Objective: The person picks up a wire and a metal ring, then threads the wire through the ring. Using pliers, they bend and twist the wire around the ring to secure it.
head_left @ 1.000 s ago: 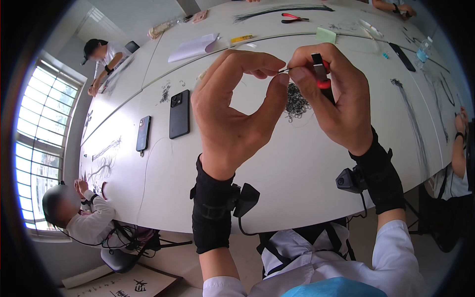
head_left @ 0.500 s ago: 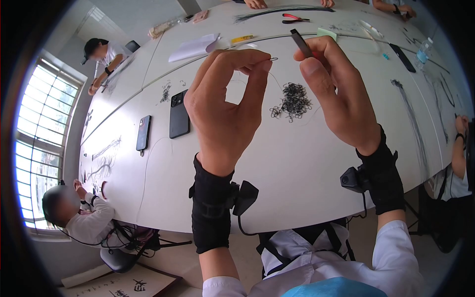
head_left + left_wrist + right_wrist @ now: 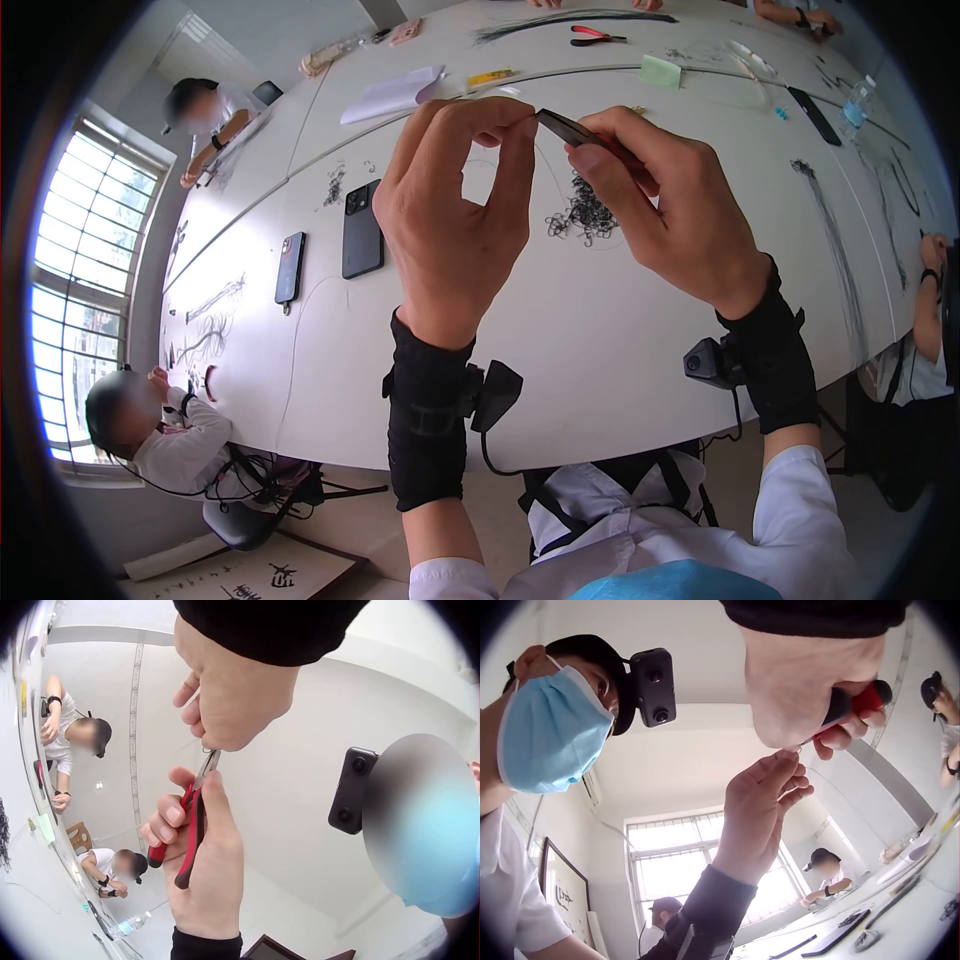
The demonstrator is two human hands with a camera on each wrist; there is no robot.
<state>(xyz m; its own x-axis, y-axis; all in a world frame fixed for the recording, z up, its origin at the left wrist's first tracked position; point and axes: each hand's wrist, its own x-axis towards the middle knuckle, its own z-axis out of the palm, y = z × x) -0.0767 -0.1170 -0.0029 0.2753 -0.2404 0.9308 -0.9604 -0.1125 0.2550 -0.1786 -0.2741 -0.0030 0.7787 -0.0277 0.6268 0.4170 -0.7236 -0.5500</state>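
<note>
In the head view my left hand (image 3: 450, 220) is raised over the table, its thumb and forefinger pinching a small bent wire piece (image 3: 800, 749), mostly hidden by the fingertips. My right hand (image 3: 690, 215) grips pliers (image 3: 194, 825) with red and black handles, fingers curled round them in the left wrist view. The slim metal jaws point at the left fingertips and meet the wire there. Beyond the hands, partly covered by the right thumb in the head view, lies a pile of small dark wire links (image 3: 584, 218) on the white table (image 3: 600, 350).
Left of my left hand lie a black phone (image 3: 362, 245) and a smaller phone (image 3: 290, 270). Other red-handled pliers (image 3: 598, 37), a yellow packet (image 3: 489, 77) and a green note (image 3: 660, 71) are at the back. A water bottle (image 3: 857, 103) stands right. Other people sit around the table.
The hands were together a second ago, then parted, showing the wire loop in the left fingertips. Now the right hand has come back left, turning the pliers' jaws onto the wire.
</note>
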